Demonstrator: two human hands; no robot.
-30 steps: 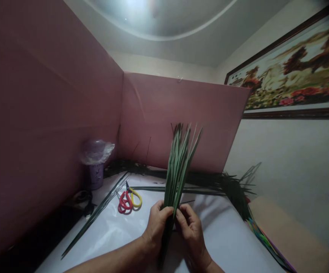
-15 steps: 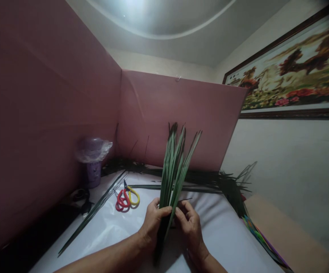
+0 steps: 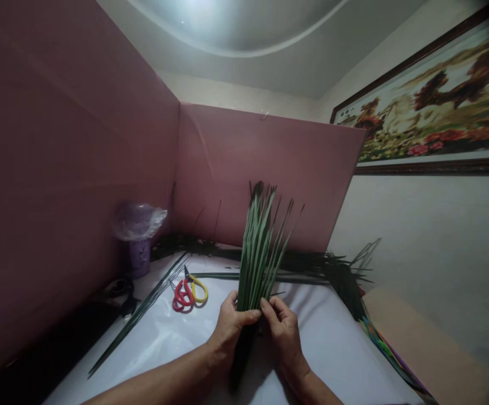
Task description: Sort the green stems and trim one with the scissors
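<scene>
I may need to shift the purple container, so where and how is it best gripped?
I'd grip the purple container around its lower body, coming from the near right. It stands upright with that part bare, while loose clear plastic drapes its top and could slip, and the pink panel appears close on its left.

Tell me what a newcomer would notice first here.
Likely first is the bundle of long green leaves, standing upright in the left hand, the right hand at its right edge. Next come the red and yellow scissor handles on the white table, left of the bundle, and the framed picture high on the right wall.
</scene>
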